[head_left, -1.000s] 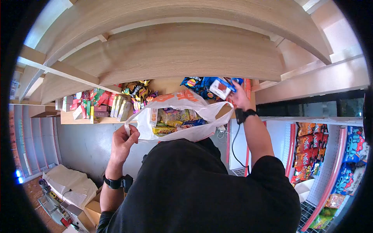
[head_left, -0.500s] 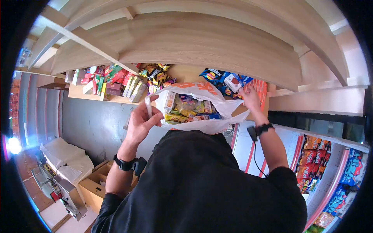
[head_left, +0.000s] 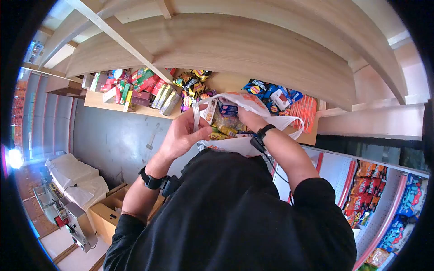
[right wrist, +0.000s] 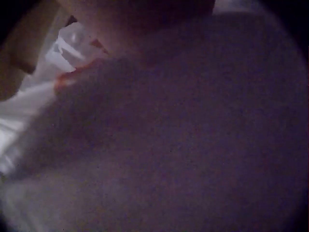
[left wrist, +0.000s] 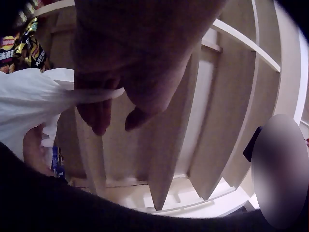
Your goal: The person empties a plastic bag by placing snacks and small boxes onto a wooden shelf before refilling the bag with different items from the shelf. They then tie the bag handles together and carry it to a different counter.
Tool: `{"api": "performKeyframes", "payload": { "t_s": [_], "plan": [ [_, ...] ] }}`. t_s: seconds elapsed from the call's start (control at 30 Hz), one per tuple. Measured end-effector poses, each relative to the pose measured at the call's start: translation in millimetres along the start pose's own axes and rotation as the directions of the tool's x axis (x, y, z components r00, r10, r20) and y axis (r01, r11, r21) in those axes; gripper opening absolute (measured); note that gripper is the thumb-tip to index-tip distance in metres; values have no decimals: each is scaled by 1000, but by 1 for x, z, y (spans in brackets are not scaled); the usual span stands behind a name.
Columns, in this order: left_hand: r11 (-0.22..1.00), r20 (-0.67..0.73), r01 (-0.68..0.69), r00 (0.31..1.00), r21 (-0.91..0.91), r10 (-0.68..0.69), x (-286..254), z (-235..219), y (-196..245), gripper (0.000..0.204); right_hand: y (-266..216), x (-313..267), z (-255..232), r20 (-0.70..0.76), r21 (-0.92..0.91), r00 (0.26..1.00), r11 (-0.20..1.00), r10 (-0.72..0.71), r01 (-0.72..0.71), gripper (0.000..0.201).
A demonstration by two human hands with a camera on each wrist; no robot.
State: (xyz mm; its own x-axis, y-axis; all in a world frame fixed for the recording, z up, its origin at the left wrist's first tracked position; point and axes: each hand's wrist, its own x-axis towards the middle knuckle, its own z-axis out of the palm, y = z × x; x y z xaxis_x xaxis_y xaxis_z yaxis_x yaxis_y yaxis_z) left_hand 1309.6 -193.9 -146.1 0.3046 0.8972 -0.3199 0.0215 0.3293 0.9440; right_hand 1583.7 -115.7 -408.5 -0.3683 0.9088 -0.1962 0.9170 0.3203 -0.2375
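A white plastic bag (head_left: pixel 230 145) with orange print hangs open against the person's front, just below the shelf edge. Its left handle loops through the left hand (head_left: pixel 183 135), which grips it between thumb and curled fingers; the left wrist view shows the bag (left wrist: pixel 34 99) pulled taut from that hand (left wrist: pixel 130 72). Inside the bag lie a white box (head_left: pixel 209 112) and several colourful snack packs (head_left: pixel 225 130). The right hand (head_left: pixel 250 120) reaches down into the opening, its fingers hidden, so I cannot tell whether it holds anything. White plastic (right wrist: pixel 29 104) surrounds it in the dark right wrist view.
On the low wooden shelf (head_left: pixel 230 83) lie small boxes (head_left: pixel 144 86), black chip bags (head_left: pixel 192 83), blue chip bags (head_left: pixel 258 88), a white-and-blue pack (head_left: pixel 281 98) and orange packs (head_left: pixel 303 113). An upper board (head_left: pixel 212 49) overhangs them. Hanging snacks (head_left: pixel 361 189) line the right side.
The right hand has left the white-and-blue pack, which stays among the blue chip bags, and has moved left into the plastic bag. The left hand keeps its grip on the handle.
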Motion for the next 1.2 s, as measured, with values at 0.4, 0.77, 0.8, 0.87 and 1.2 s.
{"api": "performKeyframes", "payload": {
  "t_s": [0.4, 0.77, 0.8, 0.87, 1.2],
  "plan": [
    [998, -47, 41, 998, 40, -39, -9, -4, -1, 68, 12, 6, 2, 69, 61, 998, 998, -5, 1, 78],
    [996, -56, 26, 998, 88, -21, -4, 1, 1, 64, 15, 4, -3, 95, 95, 993, 994, -66, 57, 83],
    [996, -67, 38, 997, 82, -33, -3, 3, 1, 64, 14, 6, -1, 95, 97, 993, 993, -71, 62, 84],
    [995, -94, 64, 994, 74, -57, -3, 6, 2, 63, 13, 11, 1, 101, 102, 992, 993, -77, 67, 85],
    [998, -105, 27, 994, 49, -21, 5, -7, -3, 61, -10, -39, -105, 123, 244, 974, 957, -189, 155, 90]
  ]
}}
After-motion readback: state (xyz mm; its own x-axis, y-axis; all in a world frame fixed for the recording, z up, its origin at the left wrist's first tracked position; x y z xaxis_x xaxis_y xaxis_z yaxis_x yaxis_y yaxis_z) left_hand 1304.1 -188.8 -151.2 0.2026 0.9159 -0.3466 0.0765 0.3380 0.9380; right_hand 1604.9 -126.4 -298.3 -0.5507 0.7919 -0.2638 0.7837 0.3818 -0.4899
